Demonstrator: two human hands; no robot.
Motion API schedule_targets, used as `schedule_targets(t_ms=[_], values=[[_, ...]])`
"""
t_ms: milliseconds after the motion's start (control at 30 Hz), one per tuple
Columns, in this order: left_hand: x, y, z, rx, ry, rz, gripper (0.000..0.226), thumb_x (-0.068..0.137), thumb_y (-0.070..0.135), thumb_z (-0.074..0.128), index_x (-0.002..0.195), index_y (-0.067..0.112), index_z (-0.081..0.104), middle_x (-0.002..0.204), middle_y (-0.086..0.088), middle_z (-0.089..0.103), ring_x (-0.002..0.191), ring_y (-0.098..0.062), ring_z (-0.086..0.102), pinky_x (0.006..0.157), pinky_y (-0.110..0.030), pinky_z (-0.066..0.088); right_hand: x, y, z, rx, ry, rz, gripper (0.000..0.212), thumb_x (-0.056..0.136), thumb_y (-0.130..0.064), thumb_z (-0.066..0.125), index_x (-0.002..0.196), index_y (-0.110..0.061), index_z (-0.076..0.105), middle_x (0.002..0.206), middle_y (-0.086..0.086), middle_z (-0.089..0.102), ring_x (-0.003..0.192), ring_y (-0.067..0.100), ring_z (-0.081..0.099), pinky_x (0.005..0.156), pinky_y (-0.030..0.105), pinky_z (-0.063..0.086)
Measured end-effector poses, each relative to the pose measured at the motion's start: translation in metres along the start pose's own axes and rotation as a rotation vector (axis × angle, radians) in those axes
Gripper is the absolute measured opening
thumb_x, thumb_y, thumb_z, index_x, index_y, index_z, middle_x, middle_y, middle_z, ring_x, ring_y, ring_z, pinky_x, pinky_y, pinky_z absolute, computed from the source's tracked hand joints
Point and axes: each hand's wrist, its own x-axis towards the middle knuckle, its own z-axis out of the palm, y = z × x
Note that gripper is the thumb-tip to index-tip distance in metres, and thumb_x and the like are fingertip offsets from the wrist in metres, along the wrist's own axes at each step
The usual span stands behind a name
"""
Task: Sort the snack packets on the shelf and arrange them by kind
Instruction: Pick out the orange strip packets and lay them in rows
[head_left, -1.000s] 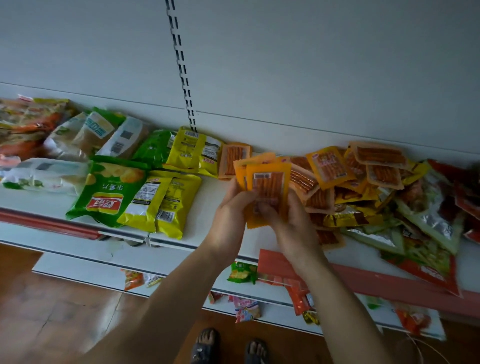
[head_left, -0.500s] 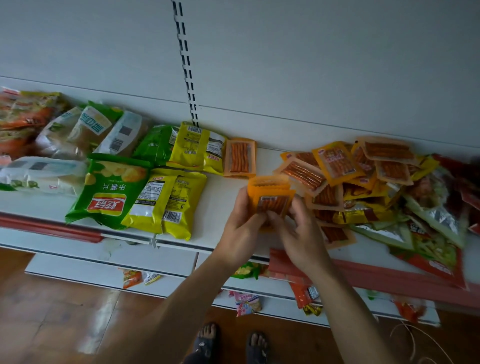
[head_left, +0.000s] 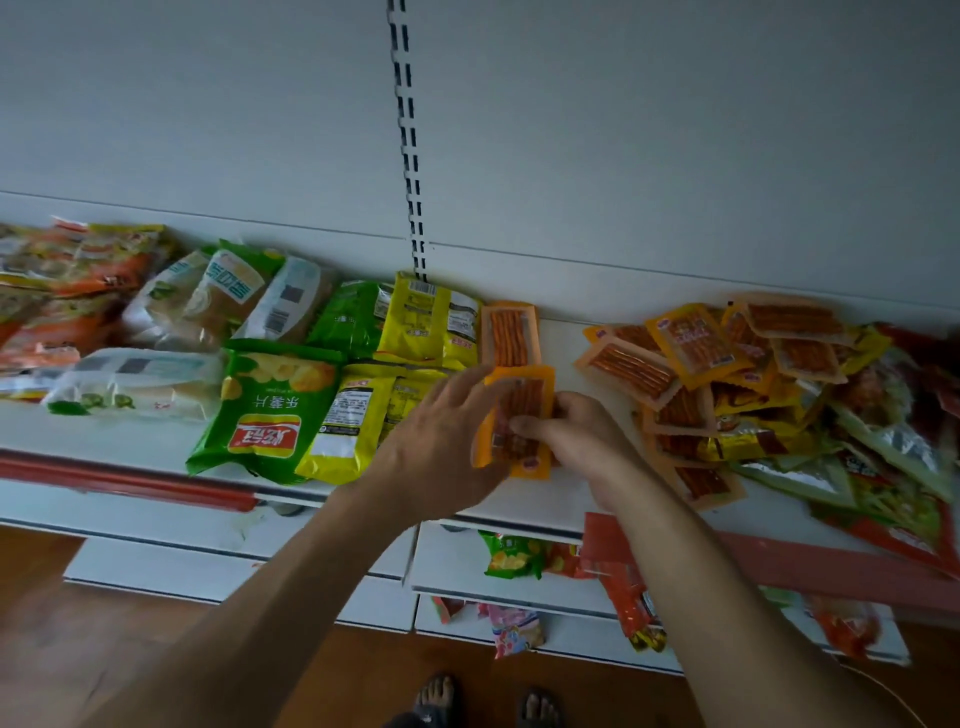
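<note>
Orange packets (head_left: 527, 410) pinched in right hand (head_left: 587, 436) grip; left hand (head_left: 441, 441) touches edge.

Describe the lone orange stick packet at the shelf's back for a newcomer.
Follow the black slotted rail down to the shelf. Just right of its foot, next to the yellow packets, lies one orange stick packet. It is single and flat, unlike the held stack in front or the heap at right.

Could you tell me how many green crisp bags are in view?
3 green crisp bags: one at the shelf front, one behind it by the wall, one on the lower shelf; the pile may hide more.
</note>
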Motion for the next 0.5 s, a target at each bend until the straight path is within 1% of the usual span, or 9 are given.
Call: schedule_targets(t_ms=[67, 100, 233, 367, 433, 500], values=[[-0.003, -0.006, 0.001, 0.132, -0.119, 0.048, 0.083, 0.077, 0.040, 0.077, 0.148, 0.027, 0.036, 0.154, 0.005, 0.032, 0.138, -0.018, 0.032, 0.108, -0.034, 0.034, 0.003, -0.003, 0.005, -0.052, -0.025, 0.019, 0.010, 0.081, -0.027, 0.075, 0.088, -0.022, 0.071, 0.089, -0.002, 0.075, 0.086, 0.017, 0.071, 0.089, 0.046, 0.056], [-0.003, -0.008, 0.003, 0.171, -0.136, 0.056, 0.084, 0.077, 0.042, 0.076, 0.148, 0.028, 0.035, 0.154, 0.007, 0.032, 0.137, -0.017, 0.033, 0.107, -0.032, 0.033, 0.004, -0.005, 0.007, -0.092, -0.021, 0.013, 0.010, 0.081, -0.029, 0.075, 0.088, -0.023, 0.072, 0.089, -0.003, 0.075, 0.086, 0.016, 0.070, 0.089, 0.045, 0.056], [0.002, -0.012, 0.007, 0.213, -0.080, 0.071, 0.080, 0.077, 0.045, 0.075, 0.145, 0.028, 0.037, 0.151, 0.007, 0.034, 0.136, -0.018, 0.034, 0.107, -0.032, 0.034, 0.001, -0.010, 0.006, -0.226, -0.008, 0.001, 0.022, 0.078, -0.037, 0.078, 0.094, -0.023, 0.073, 0.093, -0.001, 0.075, 0.089, 0.019, 0.070, 0.089, 0.045, 0.055], [0.001, -0.018, 0.008, 0.220, -0.078, 0.123, 0.074, 0.079, 0.046, 0.071, 0.143, 0.028, 0.040, 0.151, 0.007, 0.034, 0.137, -0.016, 0.033, 0.108, -0.030, 0.032, -0.003, -0.011, 0.005, -0.161, -0.065, 0.030, 0.025, 0.076, -0.030, 0.081, 0.098, -0.022, 0.073, 0.095, 0.000, 0.075, 0.091, 0.020, 0.071, 0.092, 0.047, 0.054], [0.000, -0.020, 0.009, 0.224, -0.081, 0.135, 0.071, 0.081, 0.048, 0.069, 0.143, 0.029, 0.040, 0.151, 0.009, 0.035, 0.136, -0.016, 0.034, 0.108, -0.030, 0.031, -0.002, -0.016, 0.007, -0.148, -0.051, 0.027, 0.026, 0.074, -0.025, 0.084, 0.095, -0.021, 0.070, 0.094, 0.003, 0.075, 0.089, 0.022, 0.072, 0.089, 0.046, 0.056], [0.002, -0.021, 0.008, 0.223, -0.080, 0.132, 0.069, 0.081, 0.049, 0.068, 0.142, 0.030, 0.040, 0.149, 0.010, 0.037, 0.134, -0.016, 0.036, 0.107, -0.032, 0.035, -0.001, -0.019, 0.005, -0.181, -0.038, 0.008, 0.021, 0.072, -0.023, 0.085, 0.086, -0.023, 0.070, 0.089, 0.002, 0.075, 0.086, 0.021, 0.072, 0.084, 0.044, 0.059]])
